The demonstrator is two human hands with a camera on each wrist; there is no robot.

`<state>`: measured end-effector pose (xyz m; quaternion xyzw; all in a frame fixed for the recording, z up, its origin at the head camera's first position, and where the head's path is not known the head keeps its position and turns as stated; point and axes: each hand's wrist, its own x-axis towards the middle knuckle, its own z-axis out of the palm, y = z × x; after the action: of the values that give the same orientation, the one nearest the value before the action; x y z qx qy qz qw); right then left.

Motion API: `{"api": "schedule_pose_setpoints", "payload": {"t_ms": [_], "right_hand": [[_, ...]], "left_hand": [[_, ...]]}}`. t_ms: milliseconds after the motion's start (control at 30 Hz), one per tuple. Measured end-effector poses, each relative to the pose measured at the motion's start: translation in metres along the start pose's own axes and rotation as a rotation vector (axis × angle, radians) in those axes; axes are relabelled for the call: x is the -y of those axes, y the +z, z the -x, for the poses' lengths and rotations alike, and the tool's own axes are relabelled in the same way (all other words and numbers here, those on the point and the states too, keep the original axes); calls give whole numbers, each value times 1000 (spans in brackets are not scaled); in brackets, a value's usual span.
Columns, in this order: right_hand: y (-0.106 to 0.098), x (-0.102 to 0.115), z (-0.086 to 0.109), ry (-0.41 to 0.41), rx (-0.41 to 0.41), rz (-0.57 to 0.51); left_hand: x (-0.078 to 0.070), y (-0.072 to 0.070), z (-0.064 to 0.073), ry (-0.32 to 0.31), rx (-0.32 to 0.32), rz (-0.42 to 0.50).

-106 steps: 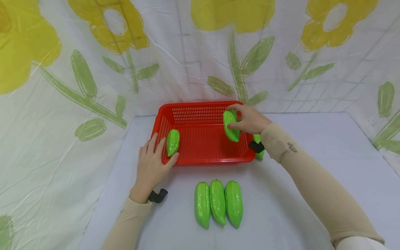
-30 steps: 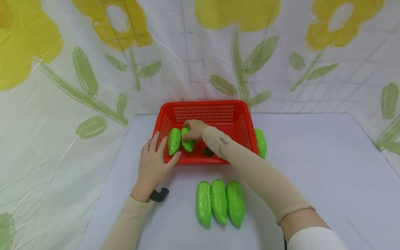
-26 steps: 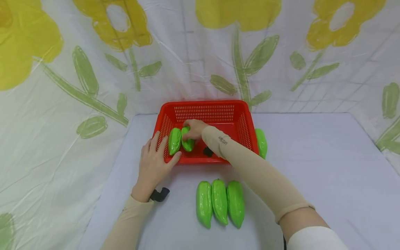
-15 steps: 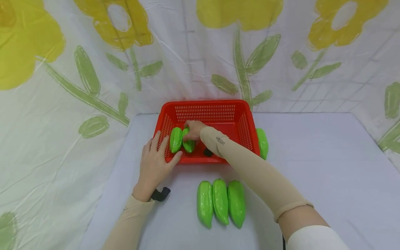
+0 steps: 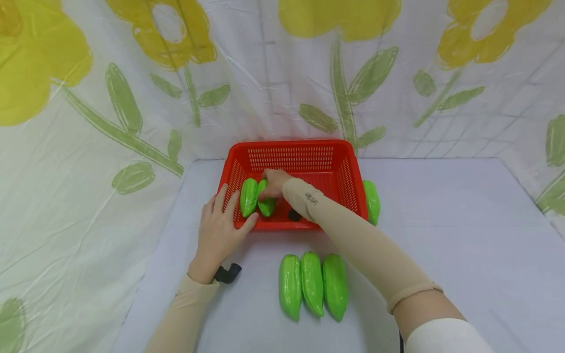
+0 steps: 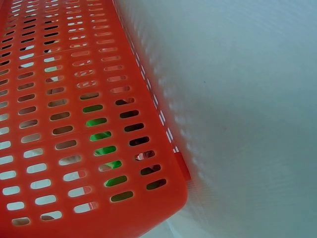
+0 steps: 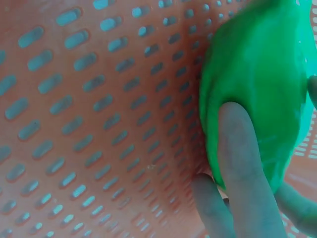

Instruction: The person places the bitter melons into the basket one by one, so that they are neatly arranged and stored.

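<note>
Inside a red plastic basket (image 5: 304, 225), my right hand (image 5: 276, 183) grips a glossy green, ridged, gourd-like vegetable (image 5: 266, 208) with a pointed end. In the right wrist view, fingers lie along both sides of this vegetable (image 7: 262, 89), close to the perforated floor. Another green vegetable (image 5: 249, 197) lies directly to its left, by the basket's left wall. My left hand (image 5: 219, 233) rests at the basket's front left corner, fingers spread and fairly straight along the rim, thumb over the front edge. Only basket wall (image 6: 74, 119) shows large in the left wrist view; the hand is hidden there.
Three similar green vegetables (image 5: 312, 284) lie side by side on the white table (image 5: 441, 255) in front of the basket. One more green vegetable (image 5: 372, 202) lies against the basket's outer right side. A flower-printed cloth (image 5: 273, 98) hangs behind the table.
From above the basket's right side, my right hand has carried the green vegetable left and down beside the first one. It barely moves over the last second. The left hand stays put.
</note>
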<state>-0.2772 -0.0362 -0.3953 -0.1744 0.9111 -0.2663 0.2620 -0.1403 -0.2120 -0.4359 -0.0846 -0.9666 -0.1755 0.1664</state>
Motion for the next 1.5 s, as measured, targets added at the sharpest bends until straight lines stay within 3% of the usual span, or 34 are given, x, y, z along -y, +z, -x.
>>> {"api": "schedule_pose_setpoints", "payload": {"t_ms": [400,700,1167,1500], "right_hand": [[-2,0,4,14,-43,43],[-1,0,3,33,10,-12],[-11,-4,12,-7,-29,48],[-19,-7,21,-18,5,-67]], "left_hand": [[-1,1,-1,-10,11,0],[0,1,0,-9,13,0],[-2,0,1,-11,1,9],[-1,0,0,-5,6,4]]}}
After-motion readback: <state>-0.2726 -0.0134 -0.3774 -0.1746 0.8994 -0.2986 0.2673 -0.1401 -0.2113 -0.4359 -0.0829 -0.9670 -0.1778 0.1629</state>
